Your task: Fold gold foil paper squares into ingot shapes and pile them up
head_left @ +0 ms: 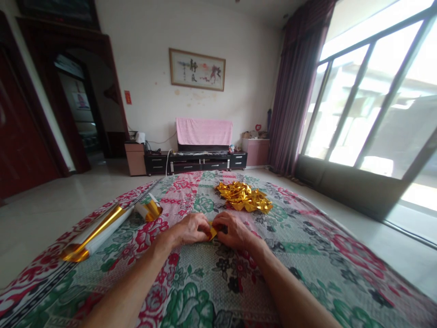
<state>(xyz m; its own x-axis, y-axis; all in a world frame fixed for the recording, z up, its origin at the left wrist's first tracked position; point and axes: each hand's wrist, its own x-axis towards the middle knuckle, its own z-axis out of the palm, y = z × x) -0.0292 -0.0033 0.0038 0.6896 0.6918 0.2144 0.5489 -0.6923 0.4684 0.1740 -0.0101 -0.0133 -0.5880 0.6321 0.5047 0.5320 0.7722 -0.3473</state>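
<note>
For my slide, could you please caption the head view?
Left hand and right hand hold a small golden foil piece near heaped golden foil.

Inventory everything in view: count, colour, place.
Floral cloth: one, multicoloured, foreground
Small piece: one, gold, centre
Folded pieces: uncountable, gold, right of centre
Long roll: one, gold-white, left
Curled piece: one, gold-white, beside long roll
Low cabinet: one, black, far wall
Side cabinets: two, pinkish, either end
Plain cloth: one, pink, above low cabinet
Small items: several, mixed, cabinet tops
Framed picture: one, mostly white, wall
Paper strip: one, red, wall
Curtain: one, purple, right
Window: one, dark frame, far right
Doorway: one, dark red, left
Left grip: one, bare, on small piece
Right grip: one, bare, on small piece
</note>
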